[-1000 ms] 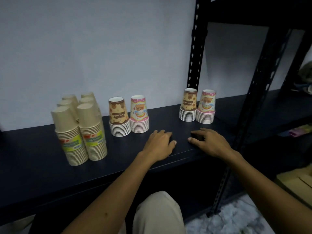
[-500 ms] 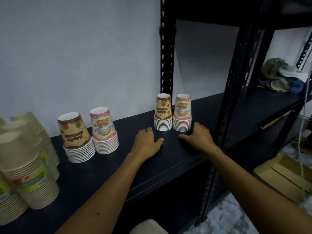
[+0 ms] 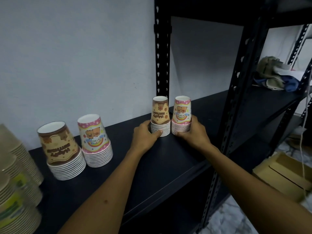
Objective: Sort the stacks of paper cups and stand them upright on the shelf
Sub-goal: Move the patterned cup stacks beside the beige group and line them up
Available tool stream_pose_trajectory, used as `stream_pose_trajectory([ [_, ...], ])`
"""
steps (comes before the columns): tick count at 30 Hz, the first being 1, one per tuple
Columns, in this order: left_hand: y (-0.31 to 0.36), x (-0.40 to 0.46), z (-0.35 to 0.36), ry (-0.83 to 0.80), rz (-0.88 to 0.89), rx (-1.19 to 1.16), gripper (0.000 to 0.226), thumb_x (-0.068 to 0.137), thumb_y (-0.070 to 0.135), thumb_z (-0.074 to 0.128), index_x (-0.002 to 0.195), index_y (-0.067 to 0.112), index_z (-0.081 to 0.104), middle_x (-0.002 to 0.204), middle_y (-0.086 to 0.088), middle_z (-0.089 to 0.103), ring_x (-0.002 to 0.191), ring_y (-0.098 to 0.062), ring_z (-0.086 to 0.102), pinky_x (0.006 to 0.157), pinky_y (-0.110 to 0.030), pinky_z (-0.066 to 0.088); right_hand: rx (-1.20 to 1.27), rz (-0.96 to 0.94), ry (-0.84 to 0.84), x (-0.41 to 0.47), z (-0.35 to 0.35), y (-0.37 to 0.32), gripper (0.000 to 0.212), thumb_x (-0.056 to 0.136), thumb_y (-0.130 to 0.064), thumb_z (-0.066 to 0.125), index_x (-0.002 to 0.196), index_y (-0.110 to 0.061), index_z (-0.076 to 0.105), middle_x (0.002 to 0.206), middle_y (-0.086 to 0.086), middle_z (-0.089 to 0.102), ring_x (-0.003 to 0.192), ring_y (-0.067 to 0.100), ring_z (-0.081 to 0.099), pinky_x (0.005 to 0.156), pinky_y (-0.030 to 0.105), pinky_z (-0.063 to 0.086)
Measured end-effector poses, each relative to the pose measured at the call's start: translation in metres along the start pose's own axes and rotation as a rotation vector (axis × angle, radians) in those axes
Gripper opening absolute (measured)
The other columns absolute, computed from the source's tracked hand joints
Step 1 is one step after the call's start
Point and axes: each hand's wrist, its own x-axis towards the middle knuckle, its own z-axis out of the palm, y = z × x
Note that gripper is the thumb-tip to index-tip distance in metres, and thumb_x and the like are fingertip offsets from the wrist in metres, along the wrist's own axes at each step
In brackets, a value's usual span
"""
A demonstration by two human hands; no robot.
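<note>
Two short stacks of upturned paper cups stand side by side near the black upright on the dark shelf (image 3: 168, 159): a brown stack (image 3: 160, 114) and a pink stack (image 3: 182, 112). My left hand (image 3: 146, 135) wraps the base of the brown stack. My right hand (image 3: 194, 132) cups the base of the pink one. Further left stand another brown stack (image 3: 59, 149) and another pink stack (image 3: 94, 139), also rim down. Plain beige stacks (image 3: 15, 183) with green labels crowd the left edge, partly cut off.
A black perforated post (image 3: 162, 56) rises behind the held stacks, and another post (image 3: 236, 98) stands at the shelf's front right. A second shelf at right carries crumpled cloth (image 3: 273, 73). A cardboard box (image 3: 283, 173) lies on the floor below.
Both hands left the flat shelf surface, slid forward and closed around the bases of the right-hand brown and pink stacks. The view swung right, pushing the beige stacks to the left edge.
</note>
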Motion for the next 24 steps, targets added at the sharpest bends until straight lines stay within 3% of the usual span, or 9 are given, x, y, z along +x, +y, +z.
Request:
stream_pose_trajectory([
  [2, 0.0, -0.001, -0.001, 0.007, 0.021, -0.024, 0.056, 0.08, 0.027, 0.075, 0.131, 0.015, 0.056, 0.124, -0.001, 0.066, 0.112, -0.014, 0.061, 0.09, -0.022, 0.046, 0.009, -0.018, 0.007, -0.002, 0.001, 0.0, 0.082, 0.073, -0.032, 0.084, 0.138, -0.014, 0.039, 0.136, 0.005, 0.056, 0.118, 0.021, 0.057, 0.087, 0.025, 0.045],
  [9, -0.001, -0.008, -0.006, 0.04, -0.032, -0.117, 0.057, 0.073, 0.023, 0.083, 0.119, 0.013, 0.052, 0.118, -0.001, 0.063, 0.093, -0.007, 0.056, 0.073, -0.013, 0.042, -0.016, -0.032, -0.036, -0.012, -0.002, -0.006, 0.08, 0.075, -0.032, 0.081, 0.136, -0.013, 0.033, 0.135, 0.005, 0.055, 0.111, 0.015, 0.056, 0.085, 0.025, 0.046],
  [13, 0.003, -0.017, -0.011, 0.029, 0.004, -0.158, 0.071, 0.071, 0.017, 0.084, 0.134, 0.015, 0.049, 0.121, 0.0, 0.065, 0.103, -0.011, 0.061, 0.082, -0.019, 0.044, -0.055, -0.103, -0.03, -0.016, -0.002, -0.006, 0.08, 0.073, -0.038, 0.082, 0.135, -0.014, 0.038, 0.134, 0.004, 0.054, 0.117, 0.018, 0.056, 0.088, 0.026, 0.045],
  [24, 0.006, -0.05, -0.022, 0.08, -0.042, -0.191, 0.066, 0.067, 0.011, 0.084, 0.127, 0.014, 0.056, 0.123, -0.002, 0.066, 0.111, -0.015, 0.063, 0.095, -0.03, 0.049, -0.069, -0.137, -0.101, -0.036, -0.004, -0.013, 0.084, 0.073, -0.034, 0.084, 0.142, -0.017, 0.039, 0.138, 0.003, 0.057, 0.12, 0.017, 0.057, 0.092, 0.023, 0.042],
])
